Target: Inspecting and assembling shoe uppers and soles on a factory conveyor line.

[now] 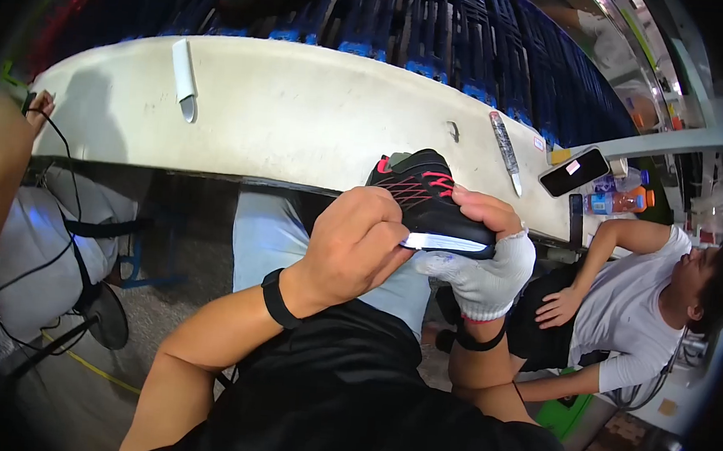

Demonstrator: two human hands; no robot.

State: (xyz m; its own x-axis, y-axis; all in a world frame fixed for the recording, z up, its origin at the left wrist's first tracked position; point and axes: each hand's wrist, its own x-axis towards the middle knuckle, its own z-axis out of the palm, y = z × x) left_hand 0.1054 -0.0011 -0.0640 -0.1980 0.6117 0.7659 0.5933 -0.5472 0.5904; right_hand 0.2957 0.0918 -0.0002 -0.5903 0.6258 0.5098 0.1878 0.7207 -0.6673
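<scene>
Where the left hand [355, 246] overlaps, the shoe [413, 189] is hidden

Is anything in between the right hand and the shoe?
A white glove covers much of the right hand, so it's partly between. Where bare skin meets the shoe, nothing visible stands in the way.

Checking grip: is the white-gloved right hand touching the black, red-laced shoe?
Touching: the head view shows the right hand gripping the shoe, bare digit on top.

The shoe [456, 221] looks mostly matt; the glove [500, 277] — knitted cloth — rough; the phone [575, 172] glossy and smooth; the bottle [629, 201] shiny plastic; the tabletop [302, 112] smooth, pale-coated.
</scene>
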